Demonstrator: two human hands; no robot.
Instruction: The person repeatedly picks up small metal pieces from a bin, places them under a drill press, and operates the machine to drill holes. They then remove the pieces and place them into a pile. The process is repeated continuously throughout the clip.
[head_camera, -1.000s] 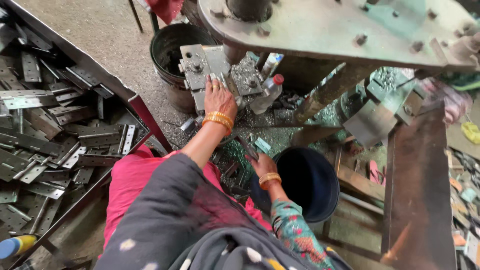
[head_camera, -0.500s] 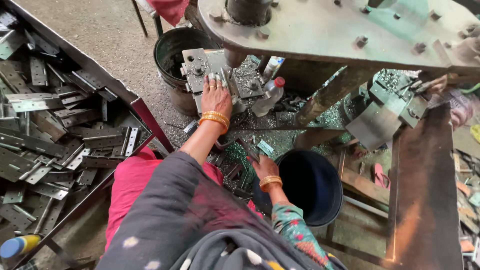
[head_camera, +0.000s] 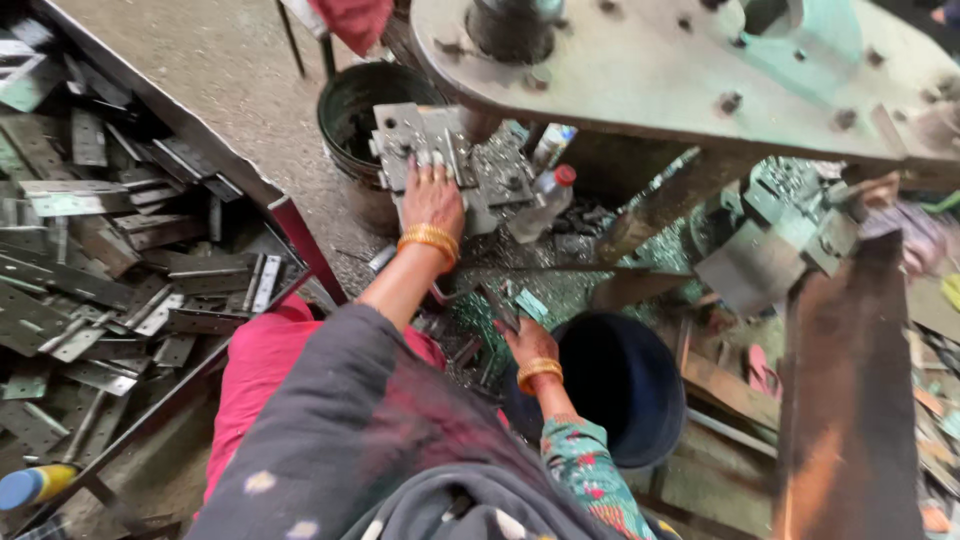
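My left hand (head_camera: 432, 195) lies flat, fingers spread, on the grey metal die block (head_camera: 445, 150) bolted under the big press plate (head_camera: 680, 70), pressing down rather than gripping; my right hand (head_camera: 525, 340) is lower and well apart from it, closed around a small flat metal strip (head_camera: 500, 305) just beside the rim of the dark blue bucket (head_camera: 625, 385). I judge these stamped pieces stiff and light, one at a time, with sharp cut edges and probably an oily film, so I take each by its long flat sides, pinched between thumb and fingers, away from the corners. The die block looks heavy and fixed; it will not shift under my palm. I count two buckets, the blue one and a black one (head_camera: 350, 110) behind the die, one plastic bottle (head_camera: 545, 200) with a red cap, and a tray (head_camera: 230, 170) at my left heaped with metal strips too many to count.
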